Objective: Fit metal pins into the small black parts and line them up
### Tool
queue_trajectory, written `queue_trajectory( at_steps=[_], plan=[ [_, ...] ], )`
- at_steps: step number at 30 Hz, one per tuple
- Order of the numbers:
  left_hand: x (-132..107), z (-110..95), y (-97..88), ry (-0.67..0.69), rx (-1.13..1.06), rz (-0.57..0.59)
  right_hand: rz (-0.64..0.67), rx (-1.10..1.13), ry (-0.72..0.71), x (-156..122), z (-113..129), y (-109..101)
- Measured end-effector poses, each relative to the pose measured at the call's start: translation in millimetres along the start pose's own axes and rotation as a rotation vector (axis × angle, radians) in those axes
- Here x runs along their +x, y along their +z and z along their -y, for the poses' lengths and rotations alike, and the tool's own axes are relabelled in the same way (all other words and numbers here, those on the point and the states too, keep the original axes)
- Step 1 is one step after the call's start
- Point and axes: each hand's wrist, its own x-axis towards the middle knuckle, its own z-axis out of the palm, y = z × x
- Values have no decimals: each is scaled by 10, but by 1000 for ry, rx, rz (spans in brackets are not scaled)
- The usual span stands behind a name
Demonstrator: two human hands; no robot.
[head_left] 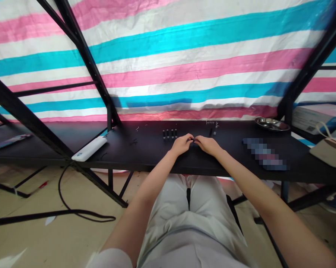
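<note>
My left hand [181, 144] and my right hand [208, 144] meet above the black table, fingertips pinched together. Between them is a small dark piece [193, 140], mostly covered by the fingers, so its kind does not show. Just beyond my left hand, several short black cylinders with pale ends [172, 133] stand in a row. Past my right hand lie a slim black piece [211, 132] and a cluster of tiny clear or whitish parts [211, 122].
A round metal dish [272, 124] sits at the back right, with a blurred-out flat item [265, 154] in front of it. At the left lies a white oblong device [89, 149] beside a black frame post [86, 56]. Dark scraps [133, 142] are on the tabletop [145, 158].
</note>
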Motion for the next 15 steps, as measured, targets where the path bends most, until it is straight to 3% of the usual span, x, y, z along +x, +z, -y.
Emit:
queue_trajectory(
  at_steps=[10, 15],
  plan=[
    [-27, -58, -7, 62, 13, 36, 63, 73, -2, 2, -19, -12],
    [-44, -92, -29, 25, 13, 22, 2, 153, 116, 1, -84, -17]
  ],
)
